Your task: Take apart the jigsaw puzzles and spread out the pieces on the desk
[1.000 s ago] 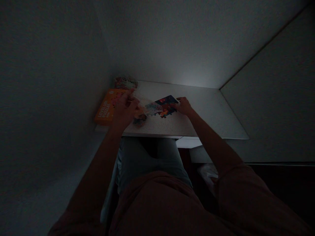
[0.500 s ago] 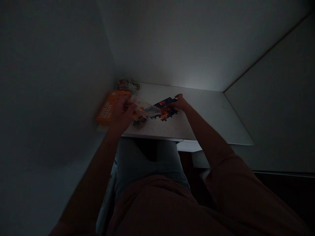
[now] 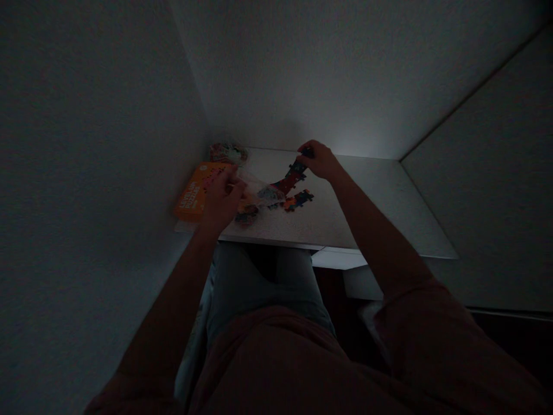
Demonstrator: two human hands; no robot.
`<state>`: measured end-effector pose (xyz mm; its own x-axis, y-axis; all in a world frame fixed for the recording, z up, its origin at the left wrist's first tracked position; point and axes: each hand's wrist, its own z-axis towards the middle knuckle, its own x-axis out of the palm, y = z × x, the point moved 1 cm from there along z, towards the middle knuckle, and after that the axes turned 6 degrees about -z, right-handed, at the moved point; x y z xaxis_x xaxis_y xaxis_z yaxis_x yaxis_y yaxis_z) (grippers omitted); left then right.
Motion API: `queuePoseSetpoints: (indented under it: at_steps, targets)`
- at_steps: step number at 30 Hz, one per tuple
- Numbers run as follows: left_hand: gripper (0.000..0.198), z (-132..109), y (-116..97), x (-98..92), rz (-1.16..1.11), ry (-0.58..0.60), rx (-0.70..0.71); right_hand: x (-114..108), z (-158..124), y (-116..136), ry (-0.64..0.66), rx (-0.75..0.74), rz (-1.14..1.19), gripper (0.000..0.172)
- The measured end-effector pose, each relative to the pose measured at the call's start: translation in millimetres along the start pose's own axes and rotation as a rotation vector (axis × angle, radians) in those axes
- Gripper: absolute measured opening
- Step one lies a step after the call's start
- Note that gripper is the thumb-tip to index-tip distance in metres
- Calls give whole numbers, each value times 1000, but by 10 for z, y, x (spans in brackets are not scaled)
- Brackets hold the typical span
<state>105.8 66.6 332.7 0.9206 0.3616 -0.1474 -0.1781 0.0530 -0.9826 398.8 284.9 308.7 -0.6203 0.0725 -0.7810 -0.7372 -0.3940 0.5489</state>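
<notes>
Raised since a moment ago, one red-and-blue puzzle strip [image 3: 288, 181] angles away from orange-and-blue pieces [image 3: 299, 199], right of the orange box [image 3: 190, 199]. At the box's edge, the left hand [image 3: 222, 195], curled, pinches a clear bag [image 3: 254, 184]; farther right, the right hand [image 3: 322, 161], fingers closed, grips the strip.

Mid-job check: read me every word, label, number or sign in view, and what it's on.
"LEVEL UP PUZZLES": white lettering on the orange box.
Smaller line beneath it: too blurred to read.
Round pale mark near the box's far left corner: too small to read.
No readable text on the puzzle pieces.
</notes>
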Motion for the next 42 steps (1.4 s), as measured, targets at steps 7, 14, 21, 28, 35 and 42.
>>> queuePoseSetpoints:
  at_steps: [7, 14, 21, 28, 35, 42]
  targets:
    - [45, 23, -162, 71, 20, 10, -48, -541, 124, 482, -69, -180, 4, 43]
    - [48, 93, -162, 100, 37, 65, -61, -1127, 121, 980, -175, -249, -113, 36]
    - [45, 173, -170, 136, 14, 75, -60, -1590, 76, 1491, -243, -349, -210, 31]
    - [46, 212, -106, 86, -30, 85, -65, -1617, 21, 1929, -156, -435, -140, 40]
    - [41, 114, -90, -96, -66, 82, -3, -1164, 10, 2063, -17, -437, -9, 32]
    - [34, 173, 59, -142, -99, 49, 3, -675, -28, 2027, 262, -495, 56, 33]
